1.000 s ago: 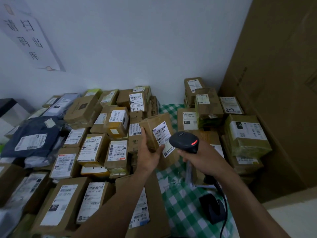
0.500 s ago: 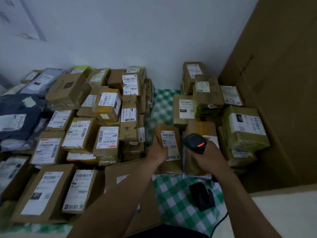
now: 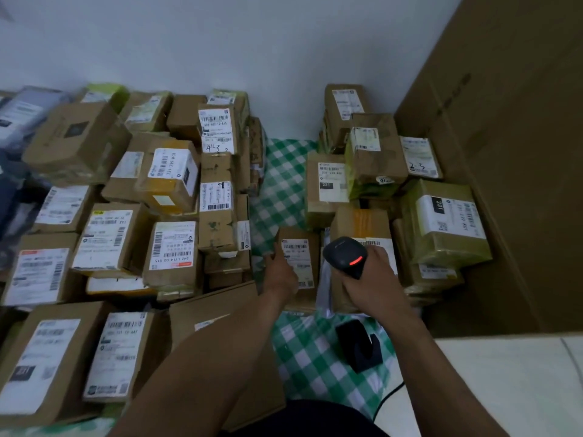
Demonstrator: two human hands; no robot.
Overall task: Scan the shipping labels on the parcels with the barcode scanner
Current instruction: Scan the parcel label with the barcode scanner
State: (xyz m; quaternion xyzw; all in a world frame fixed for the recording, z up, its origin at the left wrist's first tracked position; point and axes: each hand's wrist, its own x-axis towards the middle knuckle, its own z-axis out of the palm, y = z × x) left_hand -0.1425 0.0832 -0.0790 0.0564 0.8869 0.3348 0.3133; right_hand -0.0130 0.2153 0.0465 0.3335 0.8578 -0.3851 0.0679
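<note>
**One parcel in hand, a heap left**

Nearest us, the scanner cradle (image 3: pixel 359 346) sits empty on the checked surface (image 3: pixel 303 348). Beyond it, the grip of our right hand (image 3: pixel 372 279) is clamped round the barcode scanner (image 3: pixel 345 255). Its handle runs near to far, the head aims away and slightly left, and a red lamp glows on its back. Just left, our left hand (image 3: pixel 282 272) pinches the left edge of a small parcel (image 3: pixel 299 298). The parcel stands on end, long axis upright, its shipping label (image 3: pixel 298 260) facing us, not the scanner's nose. We judge much remains: a small stack (image 3: pixel 448 225) lies to the right and a far larger pile (image 3: pixel 110 238) to the left. Which are scanned, we cannot tell.
</note>
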